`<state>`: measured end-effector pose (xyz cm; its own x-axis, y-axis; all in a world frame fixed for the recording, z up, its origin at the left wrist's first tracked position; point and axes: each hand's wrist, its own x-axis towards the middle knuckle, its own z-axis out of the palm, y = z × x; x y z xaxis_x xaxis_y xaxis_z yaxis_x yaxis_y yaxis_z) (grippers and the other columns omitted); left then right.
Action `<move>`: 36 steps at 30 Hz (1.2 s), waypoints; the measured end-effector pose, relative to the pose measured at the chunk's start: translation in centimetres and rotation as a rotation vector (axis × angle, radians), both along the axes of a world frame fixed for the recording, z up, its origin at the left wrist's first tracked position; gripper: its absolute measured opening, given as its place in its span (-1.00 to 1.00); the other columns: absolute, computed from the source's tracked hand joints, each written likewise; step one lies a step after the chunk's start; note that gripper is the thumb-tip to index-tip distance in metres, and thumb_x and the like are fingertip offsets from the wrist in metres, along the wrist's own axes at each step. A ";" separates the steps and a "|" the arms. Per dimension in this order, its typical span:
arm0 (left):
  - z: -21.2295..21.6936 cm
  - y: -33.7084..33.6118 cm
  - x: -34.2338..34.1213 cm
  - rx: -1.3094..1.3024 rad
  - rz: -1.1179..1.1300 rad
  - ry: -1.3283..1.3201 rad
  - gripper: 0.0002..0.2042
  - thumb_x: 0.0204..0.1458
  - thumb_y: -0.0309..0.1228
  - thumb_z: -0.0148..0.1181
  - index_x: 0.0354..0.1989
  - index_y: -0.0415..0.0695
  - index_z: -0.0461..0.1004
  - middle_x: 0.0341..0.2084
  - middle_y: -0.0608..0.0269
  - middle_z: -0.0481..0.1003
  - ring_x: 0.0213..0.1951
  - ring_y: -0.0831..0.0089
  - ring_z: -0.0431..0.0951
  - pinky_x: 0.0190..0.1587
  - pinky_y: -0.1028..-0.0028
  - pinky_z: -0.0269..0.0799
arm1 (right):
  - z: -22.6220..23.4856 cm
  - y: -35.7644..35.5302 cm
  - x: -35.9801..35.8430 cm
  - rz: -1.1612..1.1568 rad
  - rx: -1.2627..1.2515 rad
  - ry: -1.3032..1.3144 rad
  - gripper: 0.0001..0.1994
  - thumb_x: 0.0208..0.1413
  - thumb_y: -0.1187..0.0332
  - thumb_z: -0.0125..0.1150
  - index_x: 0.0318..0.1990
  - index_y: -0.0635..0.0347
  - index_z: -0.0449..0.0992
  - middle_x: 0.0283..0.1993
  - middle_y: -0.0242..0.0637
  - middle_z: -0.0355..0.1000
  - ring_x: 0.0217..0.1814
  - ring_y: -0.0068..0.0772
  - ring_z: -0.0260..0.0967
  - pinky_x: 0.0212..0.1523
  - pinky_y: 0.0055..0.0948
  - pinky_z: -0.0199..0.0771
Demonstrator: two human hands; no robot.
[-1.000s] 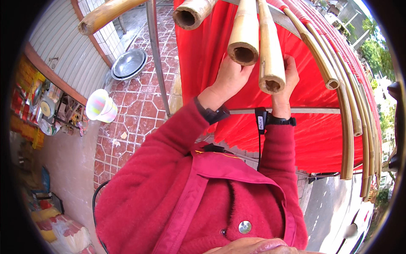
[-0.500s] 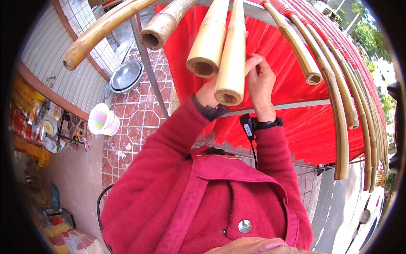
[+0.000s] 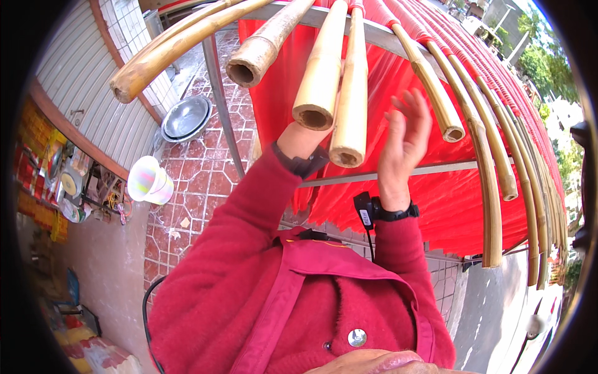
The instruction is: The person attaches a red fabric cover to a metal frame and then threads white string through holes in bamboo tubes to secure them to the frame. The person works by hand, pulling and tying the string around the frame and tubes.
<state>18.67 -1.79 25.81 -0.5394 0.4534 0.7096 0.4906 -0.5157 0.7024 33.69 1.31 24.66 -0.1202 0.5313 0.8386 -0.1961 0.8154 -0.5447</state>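
Pale bamboo pole (image 3: pixel 351 93), hollow-ended; right hand (image 3: pixel 402 146) fingers wide; left hand (image 3: pixel 299 140) fingers hidden.

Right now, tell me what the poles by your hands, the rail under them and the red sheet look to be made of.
Poles: bamboo by the look, pale tan, matte, hollow cut ends, ringed nodes.
Rail: probably metal, grey and dull.
Red sheet: seemingly thin plastic or cloth; it sags and creases with a slight sheen.
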 end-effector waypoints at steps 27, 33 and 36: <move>5.7 -6.9 6.7 0.449 -0.416 0.421 -0.22 0.17 -0.62 0.12 0.49 -0.37 -0.22 0.37 -0.28 0.15 0.42 0.03 0.19 0.41 0.13 0.11 | 5.8 -5.4 1.6 0.205 0.246 0.313 -0.37 0.45 0.08 -0.14 0.50 0.23 -0.07 0.25 0.05 0.36 0.42 0.10 0.25 0.45 -0.02 0.20; 5.9 -7.5 6.0 0.333 -0.263 0.559 -0.22 0.16 -0.62 0.13 0.49 -0.36 -0.20 0.34 -0.19 0.24 0.43 0.05 0.17 0.44 0.17 0.07 | 5.8 -5.2 1.5 0.273 0.304 0.249 -0.36 0.43 0.20 -0.08 0.51 0.25 -0.13 0.31 0.04 0.30 0.45 0.06 0.20 0.47 0.02 0.13; 5.6 -7.1 6.1 0.328 -0.355 0.517 -0.26 0.20 -0.63 0.06 0.49 -0.38 -0.21 0.39 -0.20 0.15 0.46 0.07 0.10 0.45 0.21 0.08 | 5.8 -4.8 2.1 0.328 0.275 0.203 -0.30 0.39 0.33 -0.01 0.53 0.24 -0.23 0.37 0.06 0.23 0.49 0.03 0.14 0.48 0.06 0.09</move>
